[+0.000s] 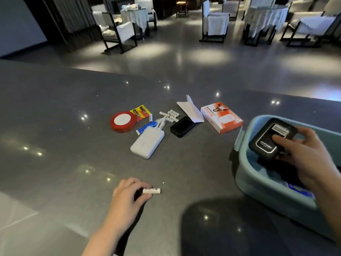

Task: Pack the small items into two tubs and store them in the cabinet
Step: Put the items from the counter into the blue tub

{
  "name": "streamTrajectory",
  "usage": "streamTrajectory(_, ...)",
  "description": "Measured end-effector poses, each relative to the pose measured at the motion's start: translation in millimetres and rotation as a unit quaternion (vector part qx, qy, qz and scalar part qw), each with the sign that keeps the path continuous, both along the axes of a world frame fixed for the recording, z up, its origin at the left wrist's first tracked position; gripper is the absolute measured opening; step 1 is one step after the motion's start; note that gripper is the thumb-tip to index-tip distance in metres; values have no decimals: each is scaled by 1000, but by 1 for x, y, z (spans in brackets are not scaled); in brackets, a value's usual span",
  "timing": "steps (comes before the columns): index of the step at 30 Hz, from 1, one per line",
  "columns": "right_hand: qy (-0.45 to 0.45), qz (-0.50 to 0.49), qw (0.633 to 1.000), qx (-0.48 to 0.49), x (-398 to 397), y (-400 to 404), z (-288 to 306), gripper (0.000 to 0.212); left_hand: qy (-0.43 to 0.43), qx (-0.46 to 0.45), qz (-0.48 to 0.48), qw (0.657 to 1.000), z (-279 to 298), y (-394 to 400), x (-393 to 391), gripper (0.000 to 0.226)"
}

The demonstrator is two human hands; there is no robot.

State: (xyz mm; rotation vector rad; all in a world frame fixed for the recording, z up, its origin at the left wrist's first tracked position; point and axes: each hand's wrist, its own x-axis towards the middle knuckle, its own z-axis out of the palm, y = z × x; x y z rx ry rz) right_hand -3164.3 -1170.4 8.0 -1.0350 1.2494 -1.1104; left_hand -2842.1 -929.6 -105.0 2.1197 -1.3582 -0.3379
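The blue tub (262, 183) is the largest piece and the landmark: it sits on the dark counter (55, 111) at its right side, a rigid plastic bin with a thick rolled rim, likely light while nearly empty and best lifted by two opposite rim edges. Only this one tub is in view; a second tub and the cabinet are not.

Over the tub's open mouth, the right hand (302, 154) is clenched around a black pocket device (271, 139), thumb on its glossy top and fingers under the far edge. It looks hard-shelled, smooth and somewhat slippery, so a hold across its short sides suits it, and it should be set down, not dropped.

To the left of the tub lies an orange WiFi box (221, 117), stiff card, light, easily pinched by its long edges. Further left is a white power bank (147, 142), probably the densest item, needing a full wrap across its width. Beside it rests a second black device (182, 126) under a folded paper (191, 109), which is flimsy. Well left of the tub sits a red tape roll (122, 121), firm and easy to hook by its rim.

Loose white batteries (169, 115) lie between roll and paper; they will roll, so gathering several at once helps. Near the front edge, well left of the tub, the left hand (129, 196) pinches a small white battery pack (152, 191).
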Motion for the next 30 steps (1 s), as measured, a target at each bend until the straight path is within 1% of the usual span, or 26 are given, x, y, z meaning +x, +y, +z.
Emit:
streamTrajectory(2,7,-2,1000,5,-2,-1,-1,51,5,-5,5,1000,3,1,-4,24)
streamTrajectory(5,33,0,999,-5,-7,-1,-2,46,36,-65,31,997,20,-8,-16,19)
streamTrajectory(6,57,-2,998,-20,-10,-3,0,44,47,-89,35,994,29,-16,-24,19)
streamTrajectory(7,100,-3,994,-41,-15,-6,2,42,55,-108,34,992,39,-25,-32,17)
streamTrajectory(8,158,-1,985,-63,-21,-11,4,40,65,-128,31,989,49,-35,-41,15)
streamTrajectory(10,284,23,954,-95,-30,-24,12,40,99,-167,22,981,68,-58,-60,20)
streamTrajectory(11,328,42,938,-100,-31,-29,14,41,114,-182,10,977,77,-70,-70,21)
streamTrajectory(12,352,65,929,-98,-30,-34,16,42,120,-189,-8,975,84,-83,-80,21)
streamTrajectory(14,369,109,920,-77,-20,-40,14,45,118,-195,-50,972,97,-107,-102,20)
streamTrajectory(16,402,129,904,-68,-8,-44,6,43,114,-206,-83,968,108,-127,-122,19)
streamTrajectory(18,439,133,887,-61,-1,-46,-4,38,117,-212,-103,965,115,-142,-137,16)
streamTrajectory(23,479,142,865,-45,-4,-52,-21,35,125,-221,-133,958,113,-158,-154,12)
streamTrajectory(25,519,171,836,-45,-8,-53,-25,33,126,-219,-145,957,110,-161,-156,11)
streamTrajectory(27,572,204,793,-52,-8,-51,-29,38,122,-216,-152,957,109,-165,-158,11)
streamTrajectory(29,602,202,771,-60,-6,-49,-30,44,119,-212,-157,957,110,-172,-161,13)
streamTrajectory(30,609,197,765,-73,-4,-49,-27,43,116,-210,-158,958,110,-175,-162,12)
